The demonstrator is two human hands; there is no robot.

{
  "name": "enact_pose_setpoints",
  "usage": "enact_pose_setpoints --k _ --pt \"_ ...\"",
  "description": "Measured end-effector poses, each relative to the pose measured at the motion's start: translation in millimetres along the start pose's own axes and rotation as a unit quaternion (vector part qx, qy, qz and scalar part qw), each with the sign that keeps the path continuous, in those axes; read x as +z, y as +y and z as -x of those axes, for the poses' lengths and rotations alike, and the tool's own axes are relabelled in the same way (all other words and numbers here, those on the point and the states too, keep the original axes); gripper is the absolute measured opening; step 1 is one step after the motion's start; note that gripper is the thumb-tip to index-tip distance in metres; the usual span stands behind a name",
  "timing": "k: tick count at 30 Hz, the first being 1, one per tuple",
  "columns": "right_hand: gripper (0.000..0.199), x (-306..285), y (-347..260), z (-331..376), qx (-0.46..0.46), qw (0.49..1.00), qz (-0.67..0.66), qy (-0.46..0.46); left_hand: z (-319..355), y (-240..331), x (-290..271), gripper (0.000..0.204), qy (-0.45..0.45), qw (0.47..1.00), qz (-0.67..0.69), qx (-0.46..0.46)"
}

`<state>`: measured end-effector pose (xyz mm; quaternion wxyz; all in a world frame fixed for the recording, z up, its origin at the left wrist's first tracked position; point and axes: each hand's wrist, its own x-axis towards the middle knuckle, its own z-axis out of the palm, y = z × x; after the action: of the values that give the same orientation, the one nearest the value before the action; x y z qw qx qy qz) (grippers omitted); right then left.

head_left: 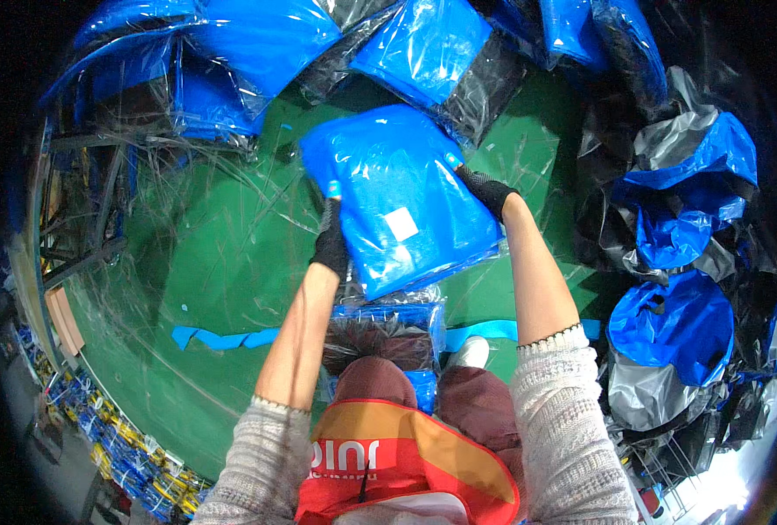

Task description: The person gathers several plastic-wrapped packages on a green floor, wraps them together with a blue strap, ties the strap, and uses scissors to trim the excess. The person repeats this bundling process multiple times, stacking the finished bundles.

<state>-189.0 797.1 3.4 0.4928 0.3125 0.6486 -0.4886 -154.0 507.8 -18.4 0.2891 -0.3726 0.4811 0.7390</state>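
Observation:
A flat blue package [388, 188] in shiny plastic, with a small white label [400, 224] on its upper face, is held tilted in front of me. My left hand [331, 232], in a dark fingerless glove, grips its left edge with the thumb on top. On the right edge, my gloved right hand [486, 188] holds it the same way. The fingers of both hands are hidden beneath the package. Right below it, close to my legs, lies another plastic-wrapped bundle [384, 337], dark with blue ends.
Blue wrapped packages [428, 52] lie along the far side of the green floor [213, 236]. Crumpled blue and black sheeting [672, 324] is heaped at right. A dark metal rack [82, 210] stands at left, and a light blue strip [226, 338] crosses the floor.

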Motion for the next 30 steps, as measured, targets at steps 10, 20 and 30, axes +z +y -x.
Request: enact_pose_setpoints --k 10,20,30 --pt "0.098 38.0 48.9 -12.8 -0.075 0.986 -0.078 0.124 -27.6 -25.3 -15.7 0.077 0.001 0.996 -0.086 -0.02" --pt "0.096 90.7 1.2 183.2 -0.386 0.907 -0.036 0.163 192.1 101.9 -49.3 0.064 -0.048 0.985 -0.126 0.111" --pt "0.105 220.7 242.5 240.4 -0.289 0.946 -0.122 0.08 321.1 -115.8 -189.4 0.045 0.052 0.996 -0.077 0.002"
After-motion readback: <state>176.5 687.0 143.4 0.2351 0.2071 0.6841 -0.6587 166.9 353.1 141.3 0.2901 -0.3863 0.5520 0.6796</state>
